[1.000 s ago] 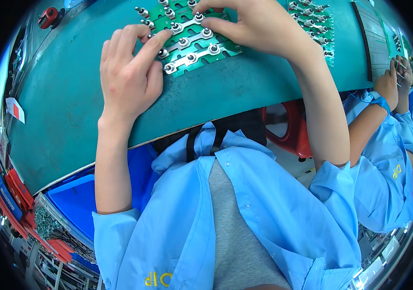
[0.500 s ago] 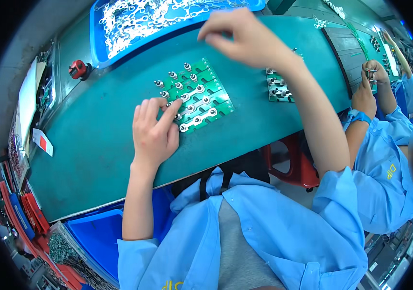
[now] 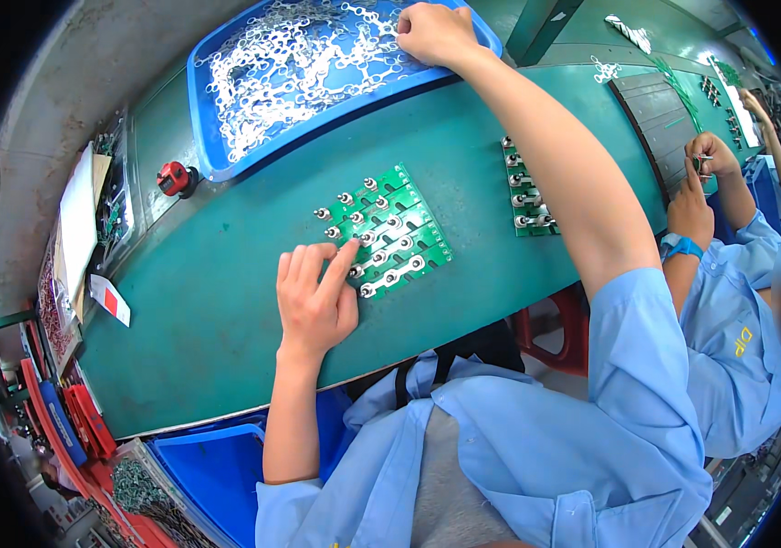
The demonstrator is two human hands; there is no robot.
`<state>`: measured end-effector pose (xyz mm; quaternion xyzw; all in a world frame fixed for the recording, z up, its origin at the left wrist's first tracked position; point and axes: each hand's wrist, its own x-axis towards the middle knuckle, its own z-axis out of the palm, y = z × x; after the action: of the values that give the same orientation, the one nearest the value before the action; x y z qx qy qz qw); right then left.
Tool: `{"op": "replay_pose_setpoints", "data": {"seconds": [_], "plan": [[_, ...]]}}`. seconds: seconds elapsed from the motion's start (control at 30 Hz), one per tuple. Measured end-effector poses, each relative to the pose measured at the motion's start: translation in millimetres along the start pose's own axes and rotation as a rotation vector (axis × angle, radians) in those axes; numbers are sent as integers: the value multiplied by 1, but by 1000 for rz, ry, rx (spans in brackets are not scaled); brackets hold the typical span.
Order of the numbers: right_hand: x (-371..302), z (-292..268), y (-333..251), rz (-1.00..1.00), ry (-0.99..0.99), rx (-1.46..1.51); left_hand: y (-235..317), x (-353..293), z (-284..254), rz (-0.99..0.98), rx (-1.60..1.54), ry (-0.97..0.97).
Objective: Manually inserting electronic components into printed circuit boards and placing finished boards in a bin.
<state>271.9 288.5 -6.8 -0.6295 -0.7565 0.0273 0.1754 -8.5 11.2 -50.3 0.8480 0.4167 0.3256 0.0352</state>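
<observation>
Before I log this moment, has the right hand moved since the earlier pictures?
Yes: judged against the green board, the right hand moved forward, away from it, to the blue tray.

Single head cam, left fisheye of a worn pair. Looks down and forward from above the wearer's blue shirt (image 3: 545, 411), closest to lens, filling lower middle. Bench (image 3: 217, 338) runs across mid-frame, slanting; left hand (image 3: 315, 297) around the middle, right hand (image 3: 438, 35) at top edge, farther off, by the tray (image 3: 204, 119). Co-worker (image 3: 742, 365) at right rim. Upright, unmirrored; edges bow, corners black.
</observation>
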Motion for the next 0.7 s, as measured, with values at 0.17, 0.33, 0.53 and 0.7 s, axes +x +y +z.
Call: {"op": "replay_pose_setpoints", "data": {"seconds": [0.17,0.33,0.53,0.7], "plan": [[-5,-12,6,-26,-29,233,-4,-5,-3,10,-14,53],[-29,-40,2,-68,-58,408,-3,2,-5,-16,-157,173],[-104,-60,-50,-191,-246,663,9,41,-42,-130,-239,345],[-142,-60,-61,-235,-420,893,7,75,-49,41,-18,418]]}}
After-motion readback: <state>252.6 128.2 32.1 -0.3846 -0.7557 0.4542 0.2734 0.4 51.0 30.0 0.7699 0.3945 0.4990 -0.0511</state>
